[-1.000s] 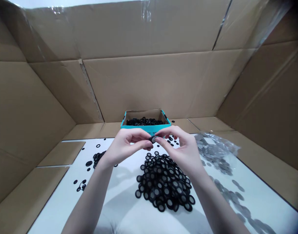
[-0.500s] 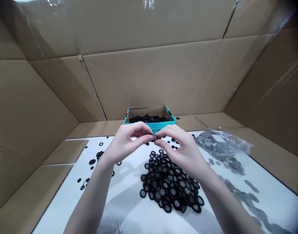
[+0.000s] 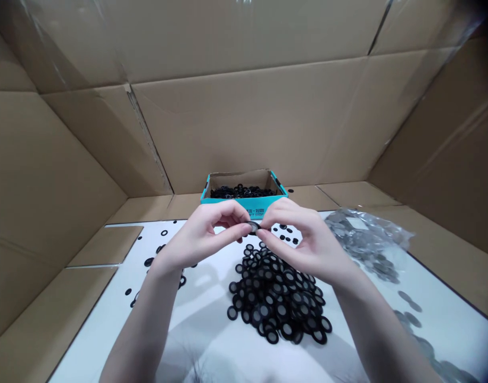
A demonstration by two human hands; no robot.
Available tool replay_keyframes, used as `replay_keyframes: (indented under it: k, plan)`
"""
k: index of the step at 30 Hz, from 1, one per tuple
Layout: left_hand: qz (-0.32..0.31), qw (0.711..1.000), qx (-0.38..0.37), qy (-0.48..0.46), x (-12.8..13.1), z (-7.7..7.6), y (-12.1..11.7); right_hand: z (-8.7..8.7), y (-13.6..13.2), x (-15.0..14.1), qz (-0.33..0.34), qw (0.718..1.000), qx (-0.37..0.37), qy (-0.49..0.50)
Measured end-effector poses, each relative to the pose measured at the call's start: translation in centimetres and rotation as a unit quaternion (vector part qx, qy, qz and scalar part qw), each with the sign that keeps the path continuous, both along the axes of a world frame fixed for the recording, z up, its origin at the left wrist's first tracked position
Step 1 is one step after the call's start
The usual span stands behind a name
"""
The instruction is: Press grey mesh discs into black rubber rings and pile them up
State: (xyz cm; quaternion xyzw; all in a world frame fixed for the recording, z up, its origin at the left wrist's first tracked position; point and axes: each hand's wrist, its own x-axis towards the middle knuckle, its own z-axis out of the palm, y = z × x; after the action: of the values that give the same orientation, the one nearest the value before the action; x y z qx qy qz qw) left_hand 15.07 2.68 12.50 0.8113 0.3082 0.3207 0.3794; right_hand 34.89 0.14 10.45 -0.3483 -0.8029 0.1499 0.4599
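Note:
My left hand (image 3: 206,236) and my right hand (image 3: 303,239) meet fingertip to fingertip above the white table (image 3: 212,346). Together they pinch one small black ring with a grey disc in it (image 3: 253,226). Both hands are closed round it. Directly below lies a heap of black rings with grey mesh centres (image 3: 278,295). Behind the hands stands a small teal box (image 3: 244,194) filled with black rings.
A clear plastic bag of grey mesh discs (image 3: 365,239) lies at the right, with loose discs (image 3: 411,314) trailing toward the near right. Loose black rings (image 3: 151,261) are scattered at the left. Tall cardboard walls (image 3: 247,117) enclose the table on three sides.
The hands have stayed together on the small ring, the fingers shifting slightly. The view has drifted a little, so the pile and the box sit slightly differently in the picture.

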Motion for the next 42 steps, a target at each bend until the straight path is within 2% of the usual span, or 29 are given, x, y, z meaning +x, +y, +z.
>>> replay_keyframes:
  k: [8, 12, 23, 27, 31, 35, 42]
  plan:
    - [-0.018, 0.999, -0.033, -0.003, 0.3, 0.3, -0.3, 0.3, -0.1, 0.5, 0.030, 1.000, -0.001, -0.005]
    - [-0.031, 0.999, -0.027, 0.026, -0.2, 0.4, -0.4, 0.2, -0.2, 0.5, 0.030, 0.999, 0.000, -0.023]
    - [0.014, 0.999, 0.032, 0.035, 0.2, 0.1, -0.1, -0.1, 0.1, 0.7, -0.026, 0.996, 0.029, -0.081]
    - [0.019, 0.998, 0.044, 0.030, 0.6, 0.0, -0.4, -0.2, 0.3, 0.6, -0.016, 0.998, 0.019, -0.051]
    - [0.009, 0.999, 0.027, 0.020, 0.7, 0.2, -0.7, -0.1, 0.2, 0.4, 0.024, 1.000, 0.009, 0.000]
    - [-0.001, 0.999, 0.011, 0.036, 0.3, 0.3, -0.8, -0.2, 0.1, 0.1, 0.033, 0.999, 0.011, 0.017]
    - [0.025, 0.998, 0.035, 0.044, 0.2, 0.4, -0.5, -0.3, 0.1, 0.2, -0.008, 0.998, 0.024, -0.052]
